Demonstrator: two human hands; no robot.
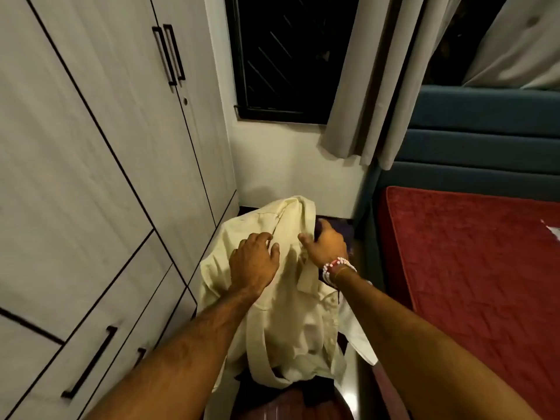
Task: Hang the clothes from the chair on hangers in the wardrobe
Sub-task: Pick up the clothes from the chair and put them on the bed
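Wardrobe [91, 147] closed, shirt [288, 313] draped lengthwise, both hands [253, 262] gripping

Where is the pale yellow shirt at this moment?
In the head view, the pale yellow shirt is draped low in the centre, between the wardrobe and the bed, with both hands on it.
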